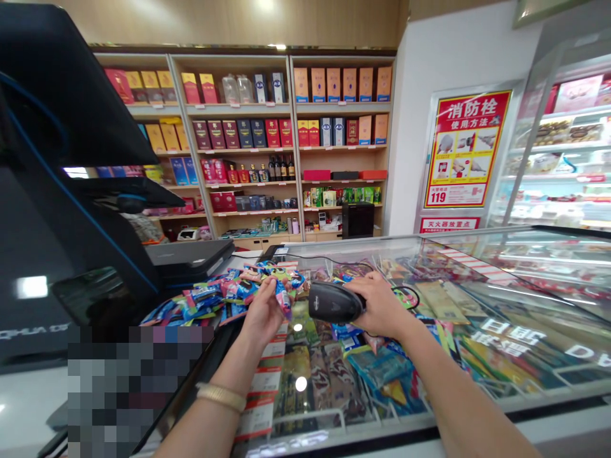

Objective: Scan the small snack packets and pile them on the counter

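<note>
My right hand is wrapped round a black handheld barcode scanner, its head turned left toward my other hand. Between the fingers of my left hand is a small shiny snack packet in pink and blue; its print is too small to read. Beside and behind that hand lies a heap of similar colourful packets. More small packets lie beneath the scanner and my right forearm, partly hidden by them. A bracelet circles my left wrist.
The glass-topped freezer holds bagged goods under its lid. On the left stands a checkout terminal, with a black flat device near it. The scanner's cable loops behind my right hand. Shelves of boxes line the back wall.
</note>
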`<state>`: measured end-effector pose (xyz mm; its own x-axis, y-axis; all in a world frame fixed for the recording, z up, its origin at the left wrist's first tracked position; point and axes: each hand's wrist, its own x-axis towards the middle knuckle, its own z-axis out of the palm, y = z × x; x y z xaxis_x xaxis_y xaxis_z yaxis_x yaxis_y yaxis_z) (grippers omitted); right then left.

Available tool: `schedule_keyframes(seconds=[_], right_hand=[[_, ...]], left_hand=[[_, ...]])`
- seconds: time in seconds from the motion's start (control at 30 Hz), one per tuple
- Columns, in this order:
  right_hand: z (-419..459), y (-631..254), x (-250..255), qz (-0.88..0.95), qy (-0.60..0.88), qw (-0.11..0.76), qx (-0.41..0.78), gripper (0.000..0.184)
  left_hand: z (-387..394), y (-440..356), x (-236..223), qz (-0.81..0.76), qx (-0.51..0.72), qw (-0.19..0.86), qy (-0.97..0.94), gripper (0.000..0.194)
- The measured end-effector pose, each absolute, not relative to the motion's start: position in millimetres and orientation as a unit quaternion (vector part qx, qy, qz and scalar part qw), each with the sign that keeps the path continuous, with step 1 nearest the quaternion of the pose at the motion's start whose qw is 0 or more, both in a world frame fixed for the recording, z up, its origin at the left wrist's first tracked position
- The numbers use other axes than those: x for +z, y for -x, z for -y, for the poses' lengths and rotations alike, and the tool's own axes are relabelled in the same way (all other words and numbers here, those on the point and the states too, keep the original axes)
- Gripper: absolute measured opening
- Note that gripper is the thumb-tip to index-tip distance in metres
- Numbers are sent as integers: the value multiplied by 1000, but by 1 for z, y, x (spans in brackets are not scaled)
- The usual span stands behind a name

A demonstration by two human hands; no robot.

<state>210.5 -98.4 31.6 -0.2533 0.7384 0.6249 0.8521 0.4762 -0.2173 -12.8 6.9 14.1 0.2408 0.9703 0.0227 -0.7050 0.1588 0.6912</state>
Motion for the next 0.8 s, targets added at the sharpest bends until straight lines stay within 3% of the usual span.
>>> schedule_keyframes(seconds=[0.3,0.5,0.8], right_hand=[[98,-211,31,779,509,354,-92,18],[90,-238,27,698,545,413,-211,29],[83,-267,17,571,594,480,-301,29]], left_hand=[[-8,13,14,-212,563,751,-273,16],[-9,8,11,-191,560,750,-296,51],[14,-18,-11,-220,506,705,-446,46]])
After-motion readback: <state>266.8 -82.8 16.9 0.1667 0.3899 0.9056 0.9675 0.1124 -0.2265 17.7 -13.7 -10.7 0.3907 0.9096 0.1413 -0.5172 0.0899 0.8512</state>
